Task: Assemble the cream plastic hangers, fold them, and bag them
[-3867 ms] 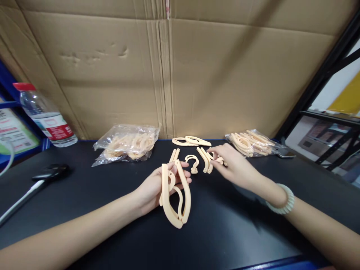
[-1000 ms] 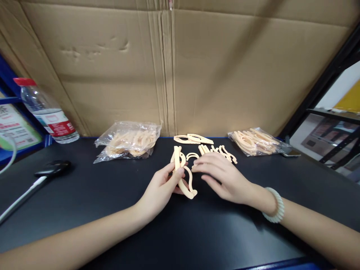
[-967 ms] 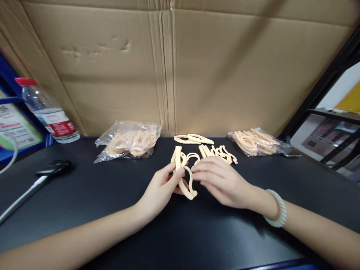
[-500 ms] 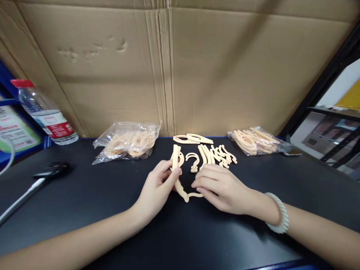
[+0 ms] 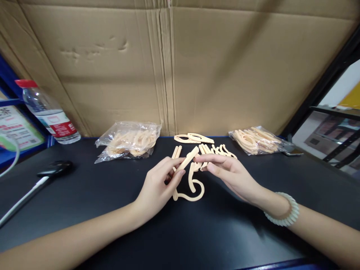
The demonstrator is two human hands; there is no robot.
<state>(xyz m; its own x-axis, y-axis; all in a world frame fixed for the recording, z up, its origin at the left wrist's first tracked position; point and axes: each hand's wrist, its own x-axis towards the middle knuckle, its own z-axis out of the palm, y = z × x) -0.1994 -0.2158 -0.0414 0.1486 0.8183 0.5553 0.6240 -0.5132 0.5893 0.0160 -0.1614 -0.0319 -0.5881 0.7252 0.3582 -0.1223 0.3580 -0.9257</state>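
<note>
My left hand (image 5: 157,180) pinches a beige folding-hanger piece, its straight arm (image 5: 188,160) slanting up to the right between thumb and fingers. Below it a thin curved hook (image 5: 197,198) loops out to the right over the black table. A short curved beige strip (image 5: 191,178) shows beside the hook; whether it joins the held piece I cannot tell. My right hand (image 5: 234,176) has its fingers stretched out and thumb apart, with the fingertips close to the arm's upper end. Behind my hands lie loose hanger arms (image 5: 206,150) and small hooks (image 5: 223,150).
Two beige oval hanger pieces (image 5: 194,138) lie at the back by the cardboard wall (image 5: 112,67). Clear bags of hanger parts stand left (image 5: 131,142) and right (image 5: 255,140). At far left are a bottle (image 5: 53,116) and a black device (image 5: 54,168) with a white cable.
The held piece has turned, its upper arm now leaning right and more of the hook showing. My right hand has moved up from the hook, its fingers opening out.
</note>
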